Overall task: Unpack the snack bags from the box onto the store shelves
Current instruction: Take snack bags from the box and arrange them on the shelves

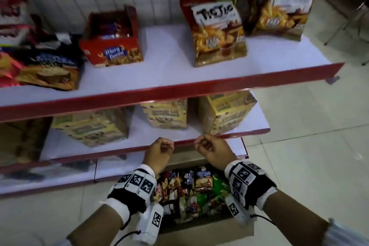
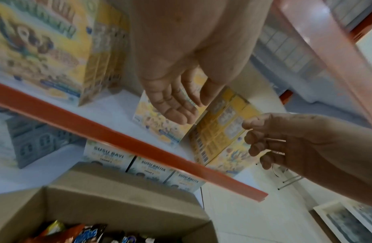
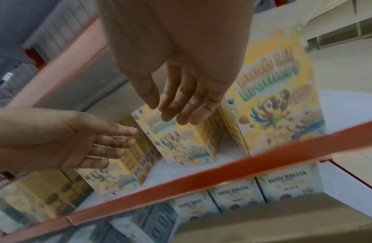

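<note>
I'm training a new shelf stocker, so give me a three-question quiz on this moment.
1. True or false: the left hand holds a snack bag.
2. Where are the snack bags still to be unpacked? A) cardboard box on the floor B) top shelf C) a basket
3. What stands on the middle shelf behind both hands?

Key: 1 false, both it and the right hand hold nothing. 2 A. 3 yellow cartons.

Red-edged white shelf (image 1: 259, 78); yellow cereal boxes (image 1: 227, 112); brown carton (image 1: 203, 231).
</note>
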`<state>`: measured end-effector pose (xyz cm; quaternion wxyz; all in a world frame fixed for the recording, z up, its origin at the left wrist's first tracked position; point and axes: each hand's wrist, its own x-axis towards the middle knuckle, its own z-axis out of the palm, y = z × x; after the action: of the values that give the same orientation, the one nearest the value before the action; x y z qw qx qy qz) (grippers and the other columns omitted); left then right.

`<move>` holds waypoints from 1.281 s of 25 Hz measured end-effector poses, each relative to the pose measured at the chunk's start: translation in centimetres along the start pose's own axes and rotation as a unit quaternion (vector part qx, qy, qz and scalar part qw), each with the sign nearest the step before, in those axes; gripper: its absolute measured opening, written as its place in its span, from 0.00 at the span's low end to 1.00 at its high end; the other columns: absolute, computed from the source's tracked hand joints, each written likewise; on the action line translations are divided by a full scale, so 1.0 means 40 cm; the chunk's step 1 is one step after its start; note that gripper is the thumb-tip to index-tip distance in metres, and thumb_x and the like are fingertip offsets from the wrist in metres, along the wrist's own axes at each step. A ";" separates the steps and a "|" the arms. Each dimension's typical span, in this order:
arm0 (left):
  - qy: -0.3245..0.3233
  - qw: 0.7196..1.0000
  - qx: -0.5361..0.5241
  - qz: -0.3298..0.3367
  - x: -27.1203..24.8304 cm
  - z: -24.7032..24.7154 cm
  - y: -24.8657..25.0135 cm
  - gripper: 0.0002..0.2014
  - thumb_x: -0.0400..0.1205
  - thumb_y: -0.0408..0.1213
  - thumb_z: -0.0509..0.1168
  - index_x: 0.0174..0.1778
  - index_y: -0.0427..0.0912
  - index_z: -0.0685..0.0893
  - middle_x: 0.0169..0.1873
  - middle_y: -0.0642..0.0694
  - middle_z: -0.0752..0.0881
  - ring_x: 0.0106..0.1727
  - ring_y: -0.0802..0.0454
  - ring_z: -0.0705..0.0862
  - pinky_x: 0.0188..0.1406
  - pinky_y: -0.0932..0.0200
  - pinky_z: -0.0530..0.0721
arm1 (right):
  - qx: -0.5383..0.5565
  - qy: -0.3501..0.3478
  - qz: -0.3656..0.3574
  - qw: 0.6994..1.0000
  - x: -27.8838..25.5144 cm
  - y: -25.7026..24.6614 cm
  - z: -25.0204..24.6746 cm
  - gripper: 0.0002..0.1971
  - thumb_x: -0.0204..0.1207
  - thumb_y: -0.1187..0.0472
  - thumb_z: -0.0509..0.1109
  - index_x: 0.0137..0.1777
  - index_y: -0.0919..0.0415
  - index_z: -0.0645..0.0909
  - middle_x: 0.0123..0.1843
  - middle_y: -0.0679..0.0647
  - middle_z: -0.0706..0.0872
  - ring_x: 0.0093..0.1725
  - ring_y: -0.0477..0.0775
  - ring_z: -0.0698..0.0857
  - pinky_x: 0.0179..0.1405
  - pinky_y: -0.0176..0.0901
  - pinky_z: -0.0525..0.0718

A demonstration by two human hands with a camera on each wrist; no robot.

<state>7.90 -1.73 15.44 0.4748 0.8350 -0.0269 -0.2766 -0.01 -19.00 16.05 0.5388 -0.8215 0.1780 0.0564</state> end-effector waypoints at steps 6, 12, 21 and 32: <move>-0.029 0.998 -0.005 -0.060 0.147 0.143 -0.396 0.14 0.83 0.23 0.59 0.38 0.47 0.78 0.38 0.45 0.82 0.40 0.46 0.81 0.41 0.56 0.78 | -0.096 -0.098 0.005 0.991 0.077 0.367 0.165 0.05 0.77 0.68 0.68 0.50 0.65 0.84 0.40 0.45 0.84 0.38 0.39 0.81 0.43 0.26 0.76; -0.076 0.994 0.041 -0.067 0.296 0.214 -0.689 0.10 0.87 0.37 0.57 0.41 0.40 0.76 0.38 0.44 0.81 0.34 0.54 0.79 0.30 0.67 0.77 | -0.175 -0.315 0.076 0.930 0.185 0.685 0.396 0.14 0.76 0.61 0.72 0.61 0.51 0.83 0.55 0.48 0.88 0.51 0.42 0.86 0.52 0.34 0.83; -0.101 0.985 0.138 -0.012 0.373 0.188 -0.730 0.25 0.83 0.58 0.50 0.44 0.39 0.81 0.40 0.43 0.87 0.40 0.51 0.86 0.36 0.61 0.84 | -0.405 -0.489 -0.038 0.771 0.265 0.838 0.593 0.23 0.77 0.62 0.71 0.72 0.47 0.77 0.80 0.51 0.68 0.74 0.54 0.71 0.68 0.46 0.76; -0.078 0.976 0.115 0.168 0.211 0.229 -0.731 0.38 0.60 0.76 0.49 0.48 0.48 0.82 0.43 0.47 0.88 0.43 0.53 0.90 0.43 0.48 0.91 | 0.019 -0.129 -0.128 0.983 0.208 0.690 0.410 0.09 0.81 0.63 0.66 0.59 0.63 0.81 0.56 0.57 0.87 0.51 0.48 0.85 0.57 0.40 0.83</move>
<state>4.20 4.57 -15.47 0.4120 0.8434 -0.2350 -0.2526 -0.38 -15.90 -16.98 0.5756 -0.8128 0.0016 0.0891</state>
